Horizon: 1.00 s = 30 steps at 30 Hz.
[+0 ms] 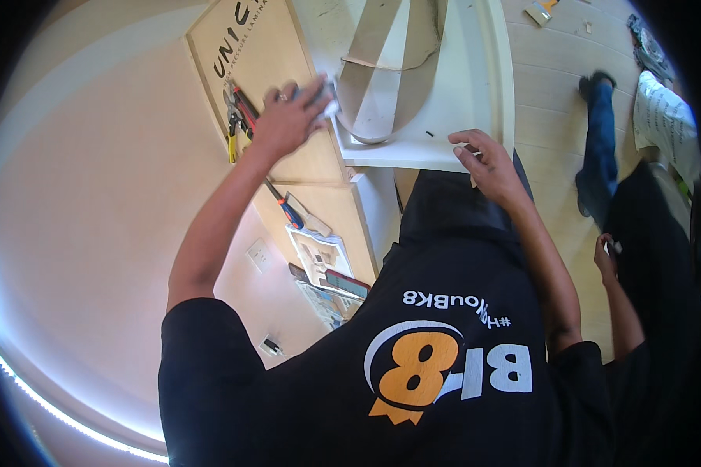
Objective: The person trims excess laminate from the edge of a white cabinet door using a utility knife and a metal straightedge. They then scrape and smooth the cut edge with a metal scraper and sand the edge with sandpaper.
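Observation:
My left hand (292, 121) is blurred, its fingers bent around a small whitish thing (331, 107) I cannot make out, close to the left edge of a white curved-edge countertop (467, 93). On that countertop lies a rounded panel (389, 86) with beige and white stripes and a thin dark line across it. My right hand (489, 165) hovers at the near right corner, thumb and fingers apart, with nothing seen in it. Between this hand and the panel lies a tiny dark piece (430, 133).
Left of the countertop, a wooden board (288, 70) bears pliers (232, 128) and a red-handled tool (245, 105). Nearer are a screwdriver (290, 210), a scraper (310, 216), papers (319, 253) and a phone (347, 283). Another person (600, 148) is at right; a brush (540, 12) lies on the floor.

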### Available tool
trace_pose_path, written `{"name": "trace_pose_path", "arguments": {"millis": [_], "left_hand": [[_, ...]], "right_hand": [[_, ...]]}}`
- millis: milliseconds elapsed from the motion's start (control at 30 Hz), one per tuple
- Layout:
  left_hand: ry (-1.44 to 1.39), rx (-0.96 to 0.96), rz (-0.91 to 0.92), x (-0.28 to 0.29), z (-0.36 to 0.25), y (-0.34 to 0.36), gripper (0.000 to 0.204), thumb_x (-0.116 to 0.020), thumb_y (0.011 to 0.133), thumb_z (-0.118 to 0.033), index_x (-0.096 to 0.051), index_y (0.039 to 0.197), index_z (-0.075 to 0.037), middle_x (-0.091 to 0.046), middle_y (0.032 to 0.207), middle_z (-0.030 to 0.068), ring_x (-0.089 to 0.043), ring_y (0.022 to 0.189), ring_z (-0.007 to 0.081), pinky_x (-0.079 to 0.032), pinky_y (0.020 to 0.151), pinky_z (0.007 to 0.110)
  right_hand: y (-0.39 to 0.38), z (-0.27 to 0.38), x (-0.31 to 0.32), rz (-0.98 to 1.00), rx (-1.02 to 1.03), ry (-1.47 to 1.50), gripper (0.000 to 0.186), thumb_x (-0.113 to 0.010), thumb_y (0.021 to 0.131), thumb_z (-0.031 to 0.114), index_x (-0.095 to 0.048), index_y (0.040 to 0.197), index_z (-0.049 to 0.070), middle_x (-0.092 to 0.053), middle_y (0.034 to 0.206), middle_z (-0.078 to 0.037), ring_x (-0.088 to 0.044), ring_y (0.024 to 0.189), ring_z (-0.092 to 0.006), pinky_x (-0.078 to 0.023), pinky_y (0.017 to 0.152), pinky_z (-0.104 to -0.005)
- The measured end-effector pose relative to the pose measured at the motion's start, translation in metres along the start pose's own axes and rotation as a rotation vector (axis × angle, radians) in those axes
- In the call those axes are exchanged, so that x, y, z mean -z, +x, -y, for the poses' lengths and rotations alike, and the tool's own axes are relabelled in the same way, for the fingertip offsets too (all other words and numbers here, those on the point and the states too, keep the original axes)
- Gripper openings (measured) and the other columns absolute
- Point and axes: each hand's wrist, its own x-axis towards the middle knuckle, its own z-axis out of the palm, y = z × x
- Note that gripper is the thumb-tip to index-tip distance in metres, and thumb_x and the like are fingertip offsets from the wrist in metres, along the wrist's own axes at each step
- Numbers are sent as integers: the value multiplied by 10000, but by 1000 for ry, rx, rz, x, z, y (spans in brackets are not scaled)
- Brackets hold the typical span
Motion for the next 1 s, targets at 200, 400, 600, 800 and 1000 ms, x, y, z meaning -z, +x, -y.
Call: {"name": "trace_pose_path", "arguments": {"millis": [200,400,600,800,1000], "left_hand": [[44,-49,28,-5,6,20,471,-564,1005,-460,-582,1450,-306,-407,1630,-117,-513,1255,328,-409,1013,511],[-42,93,-32,9,7,5,463,-572,1003,-470,-599,1431,-294,-480,1582,-97,-538,1186,316,-398,1000,485],[85,43,10,8,7,15,480,-566,1003,-485,-599,1437,-283,-490,1574,-97,-566,1166,316,-405,989,516],[171,135,-45,43,40,65,473,-573,1002,-476,-613,1426,-270,-492,1563,-111,-562,1191,312,-426,993,524],[75,38,137,19,9,21,445,-603,990,-467,-628,1411,-328,-449,1607,-91,-540,1227,325,-410,1014,545]], "right_hand": [[-5,-3,-8,20,-35,-30,238,-644,1004,132,-683,1219,37,-678,1146,-101,-658,1011,-226,-541,847,-350],[-5,-6,-5,-14,-43,-52,242,-640,1005,149,-686,1208,25,-685,1166,-115,-665,970,-244,-532,862,-358],[-1,-7,-14,22,4,-61,254,-640,1004,159,-686,1214,25,-690,1147,-127,-663,967,-251,-527,862,-367],[-3,-9,-15,3,38,-54,254,-643,999,162,-689,1212,31,-690,1154,-128,-661,963,-257,-529,857,-365],[-5,-14,-23,-12,-24,-6,246,-642,996,153,-691,1205,32,-690,1150,-123,-660,965,-256,-530,861,-363]]}}
